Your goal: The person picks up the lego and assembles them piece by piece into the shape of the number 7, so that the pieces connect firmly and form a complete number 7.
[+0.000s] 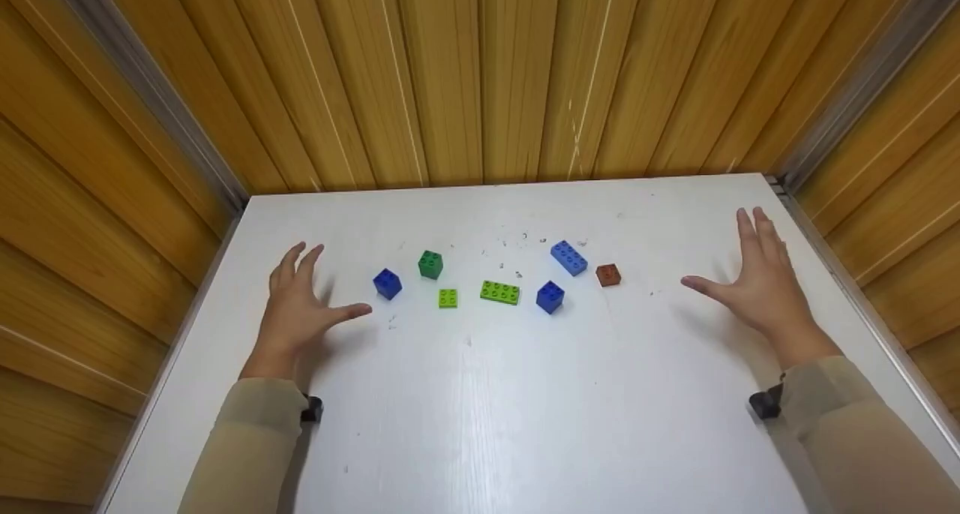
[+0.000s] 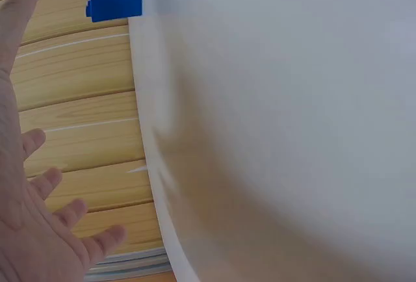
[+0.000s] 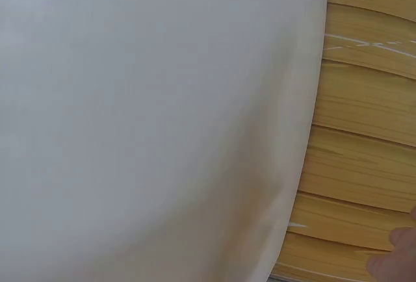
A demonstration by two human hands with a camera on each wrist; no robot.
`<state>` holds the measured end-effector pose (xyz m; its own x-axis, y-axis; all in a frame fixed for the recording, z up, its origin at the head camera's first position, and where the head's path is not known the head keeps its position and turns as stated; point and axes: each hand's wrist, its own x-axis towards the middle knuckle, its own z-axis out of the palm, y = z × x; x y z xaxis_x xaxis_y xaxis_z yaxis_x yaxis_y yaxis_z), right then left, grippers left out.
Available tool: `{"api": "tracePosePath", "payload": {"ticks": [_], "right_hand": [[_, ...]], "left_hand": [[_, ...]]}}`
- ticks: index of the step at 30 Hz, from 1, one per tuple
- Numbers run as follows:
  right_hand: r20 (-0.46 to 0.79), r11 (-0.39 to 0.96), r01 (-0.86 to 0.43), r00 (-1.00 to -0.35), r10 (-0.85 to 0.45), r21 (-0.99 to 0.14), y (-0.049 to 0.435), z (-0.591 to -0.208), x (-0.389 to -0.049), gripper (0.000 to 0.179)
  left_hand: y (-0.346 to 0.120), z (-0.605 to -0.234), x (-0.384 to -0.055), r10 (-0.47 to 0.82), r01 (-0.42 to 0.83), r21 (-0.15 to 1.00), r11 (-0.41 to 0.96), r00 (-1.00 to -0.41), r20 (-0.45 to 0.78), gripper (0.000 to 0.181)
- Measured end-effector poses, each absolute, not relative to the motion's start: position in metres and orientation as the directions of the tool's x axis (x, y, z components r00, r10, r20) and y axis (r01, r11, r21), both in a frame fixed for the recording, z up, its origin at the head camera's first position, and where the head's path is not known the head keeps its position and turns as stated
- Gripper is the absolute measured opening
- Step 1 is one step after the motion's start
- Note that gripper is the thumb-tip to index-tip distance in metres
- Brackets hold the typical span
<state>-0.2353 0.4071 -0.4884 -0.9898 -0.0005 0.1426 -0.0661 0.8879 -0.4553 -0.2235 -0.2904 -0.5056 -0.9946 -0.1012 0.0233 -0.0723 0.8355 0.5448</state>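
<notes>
Whole brown brick (image 1: 608,275) only in head view

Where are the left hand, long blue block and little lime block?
Left hand (image 1: 298,304): head view, back of hand.
Long blue block (image 1: 568,257): head view, its studded top.
Little lime block (image 1: 448,298): head view, its studded top.

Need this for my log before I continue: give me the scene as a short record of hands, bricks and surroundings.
left hand: empty, nearest the left dark-blue brick
right hand: empty, nearest the brown brick
other bricks: green brick, small lime brick, long lime brick, right dark-blue brick, light-blue brick
brick count: seven, spaced apart
surface: white table
backdrop: wood-look panels
</notes>
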Motion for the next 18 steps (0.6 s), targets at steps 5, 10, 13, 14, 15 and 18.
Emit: {"api": "tracePosePath", "payload": {"ticks": [5,10,13,14,15,18], "right_hand": [[0.131,0.846,-0.068,-0.991,0.002,-0.528,0.394,-0.488,-0.236,0.144],[0.123,0.812,-0.073,-0.992,-0.002,-0.579,0.385,-0.483,-0.239,0.142],[0.112,0.774,-0.072,-0.994,-0.001,-0.629,0.378,-0.481,-0.241,0.141],[0.105,0.761,-0.069,-0.994,-0.001,-0.646,0.376,-0.482,-0.241,0.141],[0.098,0.747,-0.066,-0.995,-0.001,-0.662,0.375,-0.482,-0.239,0.14],[0.085,0.712,-0.065,-0.996,-0.007,-0.699,0.37,-0.487,-0.233,0.137]], "left_hand": [[-0.283,-0.505,-0.227,-0.082,-0.069,0.646,0.76,-0.997,-0.011,0.142],[-0.276,-0.505,-0.233,-0.09,-0.101,0.703,0.704,-0.995,-0.054,0.137],[-0.272,-0.506,-0.234,-0.103,-0.13,0.732,0.669,-0.991,-0.082,0.137],[-0.27,-0.507,-0.234,-0.106,-0.14,0.74,0.658,-0.99,-0.093,0.136],[-0.269,-0.508,-0.233,-0.108,-0.148,0.746,0.649,-0.989,-0.102,0.136],[-0.263,-0.512,-0.231,-0.11,-0.167,0.758,0.631,-0.986,-0.125,0.132]]}}
